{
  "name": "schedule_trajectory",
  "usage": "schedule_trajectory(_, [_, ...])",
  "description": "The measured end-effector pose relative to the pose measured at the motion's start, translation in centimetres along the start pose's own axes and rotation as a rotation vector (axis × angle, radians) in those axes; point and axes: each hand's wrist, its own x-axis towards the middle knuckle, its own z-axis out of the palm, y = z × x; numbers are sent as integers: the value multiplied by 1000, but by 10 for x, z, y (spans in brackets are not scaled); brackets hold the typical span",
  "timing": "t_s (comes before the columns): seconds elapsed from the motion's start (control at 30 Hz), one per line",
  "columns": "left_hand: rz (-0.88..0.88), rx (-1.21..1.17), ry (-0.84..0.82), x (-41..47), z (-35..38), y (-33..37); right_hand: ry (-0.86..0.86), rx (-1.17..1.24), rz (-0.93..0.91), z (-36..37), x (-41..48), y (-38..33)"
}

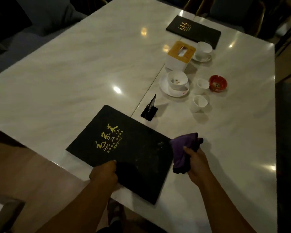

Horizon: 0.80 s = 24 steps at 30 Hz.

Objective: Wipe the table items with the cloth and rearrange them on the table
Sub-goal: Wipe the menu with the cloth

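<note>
Head view: my left hand (103, 172) grips the black menu (121, 148) at its near edge, thumb on top and the other fingers hidden beneath. My right hand (196, 163) has its fingers curled tight round the bunched purple cloth (183, 152), which sits at the menu's right edge. I'd steady the menu and sweep the cloth flat across the pale smears just left of those fingers.

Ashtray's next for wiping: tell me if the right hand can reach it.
Probably yes: bare table lies between the right hand, gripping the cloth, and the red ashtray; the near cup stands aside.
</note>
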Motion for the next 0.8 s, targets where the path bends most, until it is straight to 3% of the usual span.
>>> schedule_trajectory(0.07, [-10,-6,-37,-10,-6,2,49,-40,-43,10,-11,8])
schedule_trajectory(0.13, [-48,-31,-2,-81,-17,22,73,-49,-70,17,-24,13])
schedule_trajectory(0.2, [-42,-79,48,-94,-23,24,89,-69,-85,19,-31,17])
schedule_trajectory(0.27, [-53,-95,-4,-98,-28,23,96,-76,-93,16,-36,19])
schedule_trajectory(0.37, [34,-149,-81,-94,-35,13,83,-61,-113,13,-41,16])
schedule_trajectory(0.5, [182,-48,-29,-88,-37,2,103,-106,-127,5,-35,14])
schedule_trajectory(0.63, [223,106,17,-90,-40,-7,79,-373,-212,-4,-34,10])
schedule_trajectory(0.8, [240,114,-13,-88,-42,-14,-84,-708,-422,-14,-34,32])
